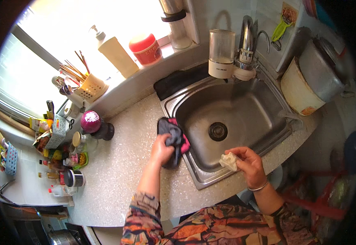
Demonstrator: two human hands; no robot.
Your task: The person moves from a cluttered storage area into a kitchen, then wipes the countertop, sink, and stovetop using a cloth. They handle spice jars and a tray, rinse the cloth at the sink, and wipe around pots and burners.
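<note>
My left hand [162, 149] grips a dark grey cloth [175, 134] with bright pink parts. The cloth lies bunched on the speckled countertop [129, 134] and overlaps the left rim of the steel sink. Over the front edge of the basin, my right hand [251, 167] pinches a crumpled cream-white wad [228, 161] between thumb and fingers; whether it is cloth or paper I cannot tell. The stainless steel sink [242, 113] holds no standing water that I can see, and its round drain [217, 131] shows in the middle of the floor.
A chrome faucet [246, 46] with a filter canister [221, 55] stands behind the basin. Pots [303, 85] lean at the right. On the sill are a pump bottle [118, 56], a red-lidded jar [146, 49] and a utensil basket [92, 87]. Bottles and jars [74, 178] crowd the counter's left side.
</note>
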